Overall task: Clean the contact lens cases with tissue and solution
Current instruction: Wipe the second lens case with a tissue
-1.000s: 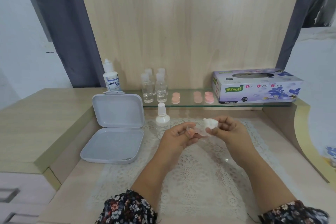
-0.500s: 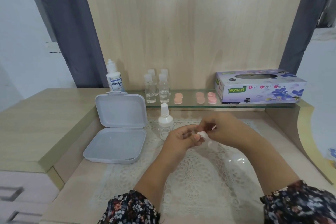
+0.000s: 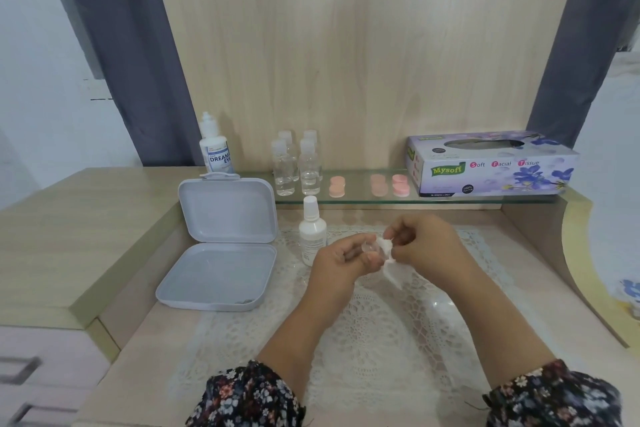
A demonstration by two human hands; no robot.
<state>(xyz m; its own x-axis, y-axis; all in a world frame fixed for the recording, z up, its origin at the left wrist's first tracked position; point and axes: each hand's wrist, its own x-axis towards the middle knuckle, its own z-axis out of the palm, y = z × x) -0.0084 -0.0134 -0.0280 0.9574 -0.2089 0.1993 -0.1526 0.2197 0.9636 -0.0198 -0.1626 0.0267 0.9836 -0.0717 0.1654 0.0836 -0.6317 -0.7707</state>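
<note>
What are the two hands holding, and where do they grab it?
The left hand pinches a small clear lens case by its sides. The right hand pinches the top of a white tissue, pressing it against the case.

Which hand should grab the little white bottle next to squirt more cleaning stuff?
Probably the left hand: the little white bottle stands right beside it. But its fingers hold the clear lens case, so that goes down first. The right hand, pinching the tissue, would have to cross over.

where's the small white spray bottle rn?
Head view: the white spray bottle stands upright on the lace mat, centre-left, between the open grey case and the left hand.
</note>
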